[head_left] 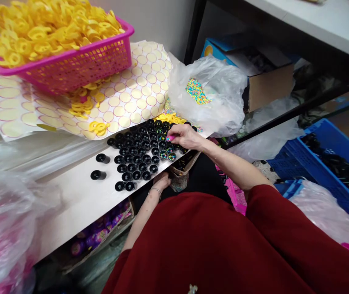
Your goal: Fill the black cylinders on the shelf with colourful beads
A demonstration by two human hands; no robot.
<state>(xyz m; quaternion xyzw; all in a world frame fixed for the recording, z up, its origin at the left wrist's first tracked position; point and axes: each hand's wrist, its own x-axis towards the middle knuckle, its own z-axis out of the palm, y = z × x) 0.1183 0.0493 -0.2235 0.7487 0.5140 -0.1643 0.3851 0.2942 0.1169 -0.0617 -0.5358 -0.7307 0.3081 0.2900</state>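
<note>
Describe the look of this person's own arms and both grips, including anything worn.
Plain dark red sleeves end near the elbows, leaving the forearms bare. The right grip is ungloved, as is the visible part of the left grip. A thin, silvery bracelet is worn on the left; none shows on the right.

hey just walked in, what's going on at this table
A person's right hand pinches a small pink piece over a cluster of black cups on the white table. Several cups near that hand show coloured beads inside. The left hand is low by the table's edge, its fingers partly hidden. Beyond the cups are a clear plastic bag with more beads and a pink basket heaped with yellow rings.
</note>
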